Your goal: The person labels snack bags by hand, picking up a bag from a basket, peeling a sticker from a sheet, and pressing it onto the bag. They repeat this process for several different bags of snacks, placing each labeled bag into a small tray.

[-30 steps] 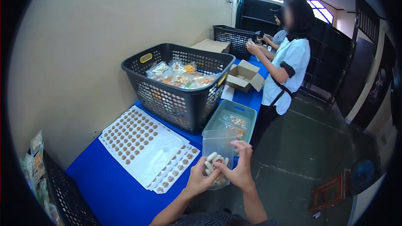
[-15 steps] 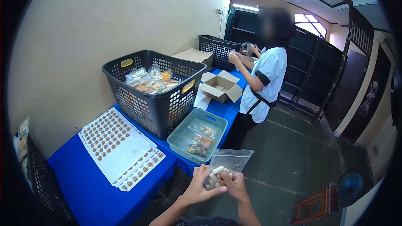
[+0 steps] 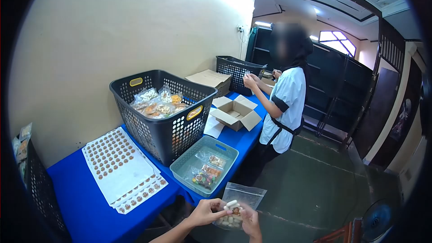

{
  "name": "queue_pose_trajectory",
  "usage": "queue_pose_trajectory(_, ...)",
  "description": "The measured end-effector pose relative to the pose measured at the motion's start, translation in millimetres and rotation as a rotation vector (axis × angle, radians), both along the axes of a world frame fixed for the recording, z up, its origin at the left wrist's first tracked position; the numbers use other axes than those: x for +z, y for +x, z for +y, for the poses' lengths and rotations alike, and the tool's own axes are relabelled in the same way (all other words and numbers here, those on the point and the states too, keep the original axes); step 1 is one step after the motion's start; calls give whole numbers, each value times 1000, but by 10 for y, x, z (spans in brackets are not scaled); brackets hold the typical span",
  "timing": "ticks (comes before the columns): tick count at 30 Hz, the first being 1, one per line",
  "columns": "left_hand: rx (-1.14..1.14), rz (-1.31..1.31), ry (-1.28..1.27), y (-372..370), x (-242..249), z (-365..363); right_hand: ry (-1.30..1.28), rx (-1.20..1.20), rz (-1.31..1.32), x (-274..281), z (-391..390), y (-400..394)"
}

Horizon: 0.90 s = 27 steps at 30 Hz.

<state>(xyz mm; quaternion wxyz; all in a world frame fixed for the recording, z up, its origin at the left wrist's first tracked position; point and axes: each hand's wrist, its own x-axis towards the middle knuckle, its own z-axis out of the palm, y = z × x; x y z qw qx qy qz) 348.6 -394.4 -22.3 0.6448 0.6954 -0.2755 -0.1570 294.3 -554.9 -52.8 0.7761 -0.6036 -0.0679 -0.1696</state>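
Observation:
A clear zip bag [image 3: 245, 193] with white, capsule-shaped pieces in it is held upright near the bottom of the view. A round brown sticker [image 3: 237, 211] shows on its front. My left hand [image 3: 206, 212] is closed on the bag's left side, a digit reaching across the front to the sticker's edge. On the right side, my right hand [image 3: 251, 223] grips the bag with its thumb on the front. Just beyond the hands, a green-grey plastic tray [image 3: 182, 165] holds several filled bags [image 3: 204, 177] with stickers.
A large black basket [image 3: 157, 146] of filled bags stands on the blue-covered table [image 3: 85, 207], beside sticker sheets [image 3: 121, 171]. Farther along are an open cardboard box [image 3: 238, 113], another black basket [image 3: 236, 69] and a co-worker [image 3: 288, 103]. A fan [image 3: 378, 216] is at lower right.
The view has shifted, so my hands and the bag appear lower. My right thumb has moved off the sticker, and a digit of my left hand now reaches it. More of the bag's contents shows.

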Motion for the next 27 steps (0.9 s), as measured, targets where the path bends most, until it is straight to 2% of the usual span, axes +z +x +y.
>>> queue_pose_trajectory(1, 1, -2, 5, 39, -44, -20, 5, 1, -2, -40, -30, 41)
queue_pose_trajectory(3, -101, 142, -118, 102, -95, -67, -153, -103, 106, -6, -33, 83)
queue_pose_trajectory(4, -96, 114, -77, 159, -187, -83, -108, -128, 158, 23, -22, 93)
queue_pose_trajectory(7, -158, 99, -90, 302, -66, -28, -109, -134, 147, 39, 4, 227)
queue_pose_trajectory(11, -160, 7, -16, 612, -68, 146, -216, -77, 90, 173, 230, 521)
queue_pose_trajectory(12, -83, -40, 7, 634, 108, 192, -162, -71, 114, 154, 271, 636)
queue_pose_trajectory(17, 73, -28, 75, 1094, -25, 481, -65, 49, 69, 23, 447, 1235)
queue_pose_trajectory(20, 156, -8, 80, 1263, -59, 710, -268, 190, 193, -4, 587, 1512)
queue_pose_trajectory(23, 208, 16, -39, 1326, -107, 907, -231, 252, 148, -40, 828, 1724)
queue_pose_trajectory(25, 240, 98, 6, 1328, -131, 1069, -269, 356, 235, -75, 904, 1865)
queue_pose_trajectory(27, 358, 113, 21, 1333, -288, 1202, -483, 291, 99, -287, 1011, 2032)
